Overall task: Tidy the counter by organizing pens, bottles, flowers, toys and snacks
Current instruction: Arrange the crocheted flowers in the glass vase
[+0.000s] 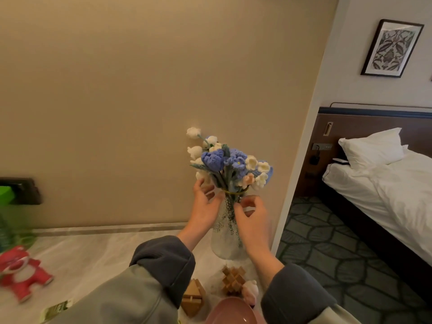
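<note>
On the right half of the marble counter (93, 253), close to the beige wall, stands a clear textured glass vase (225, 239) with a thin gold band at its mouth. It holds the crocheted flowers (231, 164), blue and white blooms on green stems, which spread above the rim in the middle of the frame.

Both hands meet at the neck of the vase. The left hand (205, 202) comes in from the lower middle, its thumb raised by the lowest white blooms and its fingers curled around the left side of the neck. The right hand (251, 216) sits on the other side, thumb and forefinger bent into a ring whose tips touch the glass just under the gold band. Whether it actually grips the vase or a stem cannot be told.

Below the vase, near the bottom edge, lie two wooden puzzles (233, 279), a small pale plush toy (250, 292) and a pink bowl (231, 312). At the lower left a red bear toy (21, 274) lies on the counter, with a blurred green bottle (9, 218) above it and a green snack packet (57, 308) at the bottom edge. A bed (385, 188) with white linen fills the right side.
</note>
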A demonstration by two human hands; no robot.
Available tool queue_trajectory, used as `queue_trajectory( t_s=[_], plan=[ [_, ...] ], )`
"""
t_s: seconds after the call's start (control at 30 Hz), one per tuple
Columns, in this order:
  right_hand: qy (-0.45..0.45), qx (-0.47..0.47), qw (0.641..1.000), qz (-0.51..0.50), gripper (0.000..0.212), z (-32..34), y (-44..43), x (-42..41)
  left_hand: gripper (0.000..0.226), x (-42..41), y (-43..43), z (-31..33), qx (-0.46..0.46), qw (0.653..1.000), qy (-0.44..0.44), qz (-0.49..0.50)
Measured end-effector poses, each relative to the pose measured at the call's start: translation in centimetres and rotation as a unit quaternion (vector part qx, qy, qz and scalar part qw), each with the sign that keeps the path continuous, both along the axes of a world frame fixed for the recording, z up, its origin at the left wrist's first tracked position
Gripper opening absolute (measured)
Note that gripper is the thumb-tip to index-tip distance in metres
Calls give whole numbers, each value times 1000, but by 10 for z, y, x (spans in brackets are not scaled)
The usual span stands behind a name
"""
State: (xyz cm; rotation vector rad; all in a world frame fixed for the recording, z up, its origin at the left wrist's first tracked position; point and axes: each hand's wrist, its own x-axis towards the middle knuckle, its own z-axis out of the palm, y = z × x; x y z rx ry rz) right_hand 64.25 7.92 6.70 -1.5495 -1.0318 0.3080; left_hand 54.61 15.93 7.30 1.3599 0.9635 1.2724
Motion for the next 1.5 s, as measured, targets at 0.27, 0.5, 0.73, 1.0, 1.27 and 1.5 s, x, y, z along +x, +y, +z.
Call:
queue_trajectory(
  t_s=[0.27, 0.5, 0.73, 1.0, 1.27, 1.5],
  plan=[
    [42, 12, 993, 110, 15, -5, 1, -65, 29, -68, -29, -14, -32, 999, 18, 36],
    [89, -33, 966, 240, 16, -16, 8, -175, 18, -188, -60, -32, -56, 987, -1, 149],
    [102, -90, 930, 340, 16, -31, 12, -282, 19, -301, -87, -49, -88, 966, 19, 241],
    [50, -177, 876, 445, 13, -62, 10, -395, 14, -427, -115, -82, -164, 934, 81, 307],
    [-49, -258, 828, 496, 14, -96, 25, -486, 14, -534, -124, -123, -200, 908, 151, 336],
    [-205, -293, 805, 474, 19, -129, 46, -534, 25, -593, -112, -155, -208, 884, 266, 324]
  ],
)
